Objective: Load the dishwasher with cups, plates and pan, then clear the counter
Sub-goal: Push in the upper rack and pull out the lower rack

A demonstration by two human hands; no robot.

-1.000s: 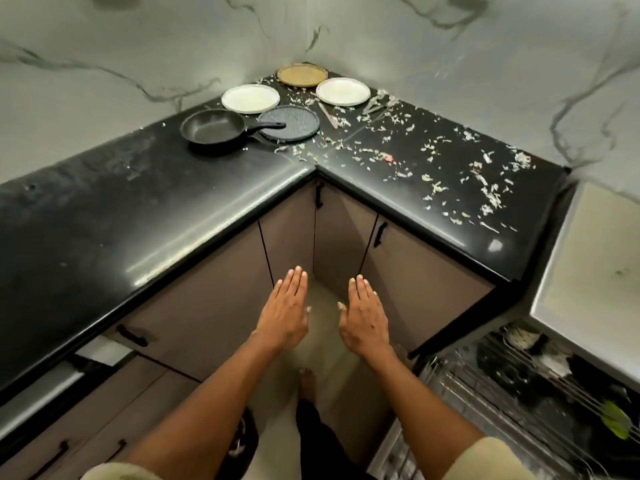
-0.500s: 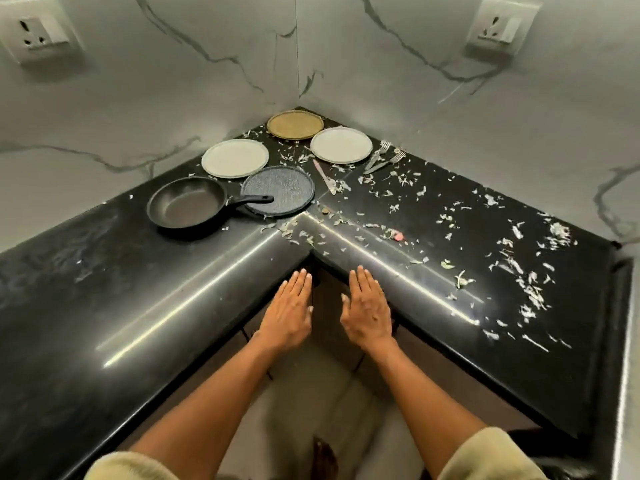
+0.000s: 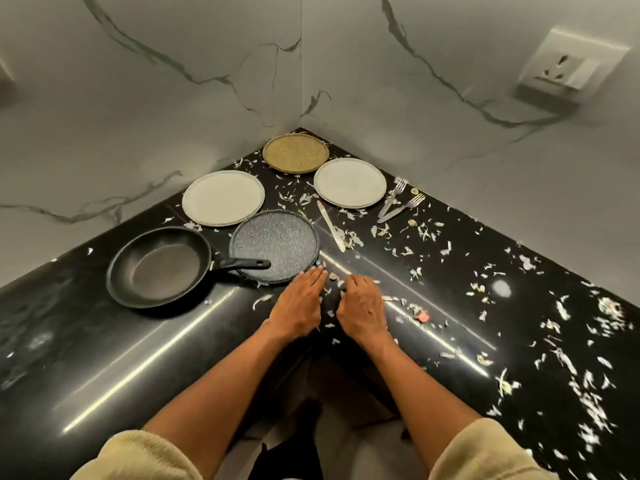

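A black frying pan [image 3: 157, 268] sits on the black corner counter [image 3: 104, 348], its handle lying over a dark speckled plate [image 3: 277, 242]. Two white plates [image 3: 223, 197] [image 3: 349, 182] and a tan plate [image 3: 295, 153] lie further back in the corner. My left hand [image 3: 299, 303] hovers palm down with straight fingers, fingertips at the speckled plate's near rim. My right hand [image 3: 362, 304] is beside it over the counter, fingers slightly bent, holding nothing.
A knife [image 3: 330, 226] lies right of the speckled plate and two forks [image 3: 398, 200] lie by the right white plate. Food scraps [image 3: 568, 341] litter the right half of the counter. A wall socket [image 3: 568, 65] is at the upper right.
Both hands have moved forward from below the counter edge to over the counter near the speckled plate. The view has tilted up and closer; the dishwasher rack is out of sight.
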